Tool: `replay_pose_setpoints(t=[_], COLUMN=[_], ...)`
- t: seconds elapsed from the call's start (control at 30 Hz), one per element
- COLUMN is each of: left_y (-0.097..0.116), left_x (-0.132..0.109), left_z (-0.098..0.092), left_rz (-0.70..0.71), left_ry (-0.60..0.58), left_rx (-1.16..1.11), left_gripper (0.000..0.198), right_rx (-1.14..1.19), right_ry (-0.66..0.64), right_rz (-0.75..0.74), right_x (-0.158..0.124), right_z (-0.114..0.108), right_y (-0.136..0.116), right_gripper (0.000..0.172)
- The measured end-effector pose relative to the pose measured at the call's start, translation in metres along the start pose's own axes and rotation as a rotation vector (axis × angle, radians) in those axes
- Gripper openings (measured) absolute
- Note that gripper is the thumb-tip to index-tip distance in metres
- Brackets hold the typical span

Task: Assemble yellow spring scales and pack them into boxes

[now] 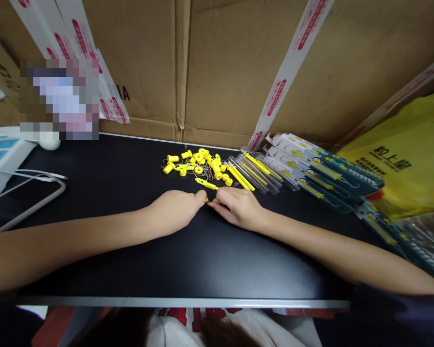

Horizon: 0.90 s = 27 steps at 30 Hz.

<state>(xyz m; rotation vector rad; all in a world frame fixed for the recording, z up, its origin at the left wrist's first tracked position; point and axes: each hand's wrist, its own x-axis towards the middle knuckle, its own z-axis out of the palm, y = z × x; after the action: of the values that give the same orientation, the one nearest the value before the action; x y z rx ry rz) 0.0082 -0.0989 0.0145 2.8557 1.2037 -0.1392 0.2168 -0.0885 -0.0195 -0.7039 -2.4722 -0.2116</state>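
Observation:
My left hand [177, 207] is closed, thumb and forefinger pinching a small yellow plastic part [206, 200] that is mostly hidden. Its tip points toward my right hand [240, 206], whose fingers are also pinched together close by. What the right fingers hold is hidden. Just beyond the fingertips lies a slotted yellow plastic piece [205, 183]. Behind it spreads a loose pile of yellow caps and rings [198, 158] mixed with thin metal wire hooks and springs. To the right of the pile are clear plastic tubes [271, 179] and yellow graduated sticks [240, 176].
Printed product boxes [321, 168] are stacked on the black table [188, 270] at the right, beside a yellow plastic bag [408, 154]. A power strip [7, 154] and white cables [39, 174] lie at the left. Large cardboard boxes [224, 62] wall off the back edge.

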Motion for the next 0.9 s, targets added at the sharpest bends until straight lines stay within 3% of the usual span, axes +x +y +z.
replay_pose_setpoints(t=[0.53, 0.9], left_y=[0.0011, 0.0000], left_x=[-0.0033, -0.0036], left_z=[-0.0068, -0.0070], left_rz=[-0.028, -0.035], left_ry=[-0.028, -0.023], left_rx=[-0.053, -0.072], left_gripper=[0.027, 0.029], right_rx=[-0.026, -0.019], right_ry=[0.034, 0.022], right_rz=[-0.004, -0.021], right_x=[0.0000, 0.0031], right_z=[-0.0004, -0.0025], right_y=[-0.0002, -0.0012], right_gripper=[0.026, 0.013])
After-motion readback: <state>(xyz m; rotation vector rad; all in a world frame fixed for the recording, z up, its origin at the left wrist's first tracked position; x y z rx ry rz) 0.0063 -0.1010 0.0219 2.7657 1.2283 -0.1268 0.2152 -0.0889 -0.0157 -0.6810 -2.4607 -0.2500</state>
